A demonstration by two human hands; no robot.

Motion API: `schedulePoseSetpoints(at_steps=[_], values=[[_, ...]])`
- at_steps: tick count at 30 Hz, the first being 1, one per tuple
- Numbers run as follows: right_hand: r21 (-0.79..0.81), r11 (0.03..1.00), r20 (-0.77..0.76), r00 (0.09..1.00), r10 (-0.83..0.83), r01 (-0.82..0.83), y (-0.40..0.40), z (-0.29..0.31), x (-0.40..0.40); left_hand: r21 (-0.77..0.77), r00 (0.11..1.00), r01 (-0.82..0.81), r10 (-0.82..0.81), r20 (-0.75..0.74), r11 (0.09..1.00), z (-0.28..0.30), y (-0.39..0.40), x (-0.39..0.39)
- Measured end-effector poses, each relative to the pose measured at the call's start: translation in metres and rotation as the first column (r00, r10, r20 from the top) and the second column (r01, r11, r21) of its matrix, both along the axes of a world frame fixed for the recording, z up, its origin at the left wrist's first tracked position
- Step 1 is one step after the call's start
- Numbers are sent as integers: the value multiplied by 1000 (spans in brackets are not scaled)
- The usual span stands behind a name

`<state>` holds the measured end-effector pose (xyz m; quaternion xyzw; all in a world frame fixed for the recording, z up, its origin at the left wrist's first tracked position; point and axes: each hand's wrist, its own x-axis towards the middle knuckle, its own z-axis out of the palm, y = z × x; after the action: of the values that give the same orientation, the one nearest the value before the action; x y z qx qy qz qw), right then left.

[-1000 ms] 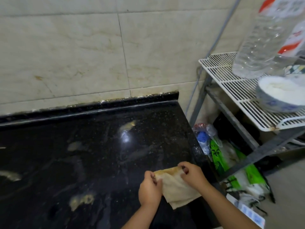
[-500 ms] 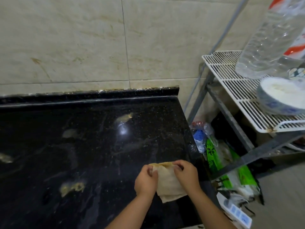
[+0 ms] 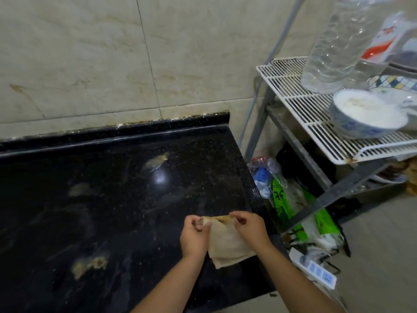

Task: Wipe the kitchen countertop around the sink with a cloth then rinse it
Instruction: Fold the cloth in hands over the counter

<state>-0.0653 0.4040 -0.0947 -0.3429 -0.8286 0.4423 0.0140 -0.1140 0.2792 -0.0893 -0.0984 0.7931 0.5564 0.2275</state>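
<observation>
1. My left hand (image 3: 195,237) and my right hand (image 3: 248,229) are both clamped on the cloth (image 3: 225,242), each grip pinching its far, upper edge with curled fingers.
2. The cloth is tan and hangs folded between my two hands, with a browner stain along the pinched top edge. Its lower corner reaches down toward me, over the near right corner of the bench (image 3: 112,211).
3. The bench is black and speckled, glossy, with a bright spot of reflected light (image 3: 159,177) near its middle.
4. Pale smears lie on the bench: one (image 3: 89,265) near and to the left of my hands, one (image 3: 156,160) farther off just beyond the light spot, and a fainter one (image 3: 79,188) to the far left.
5. A black raised strip (image 3: 135,126) runs along the far edge of the bench, under a wall of beige tiles (image 3: 90,64).
6. To the right, apart from the bench, stands a grey metal rack with a white wire shelf (image 3: 300,109).
7. On that shelf sit a large clear plastic bottle (image 3: 331,53) and, nearer to me, a blue-and-white bowl (image 3: 361,116) with something white in it.
8. Below the rack, on the floor, are plastic bags, some green (image 3: 281,199), and a white power strip (image 3: 316,269) near my right forearm.
</observation>
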Motion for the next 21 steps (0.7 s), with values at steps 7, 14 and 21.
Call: schedulePoseSetpoints(at_steps=[7,14,21], values=[[114,993,-70,997,-34,42,5,17,5,142,983,126,-105,-150,982,18,-16,-10],[214,977,-224,974,31,18,-1,42,17,207,955,265,-227,-189,942,39,-33,-19],[41,998,-405,914,-29,50,-14,58,30,293,970,239,-214,-114,926,44,-39,-11]])
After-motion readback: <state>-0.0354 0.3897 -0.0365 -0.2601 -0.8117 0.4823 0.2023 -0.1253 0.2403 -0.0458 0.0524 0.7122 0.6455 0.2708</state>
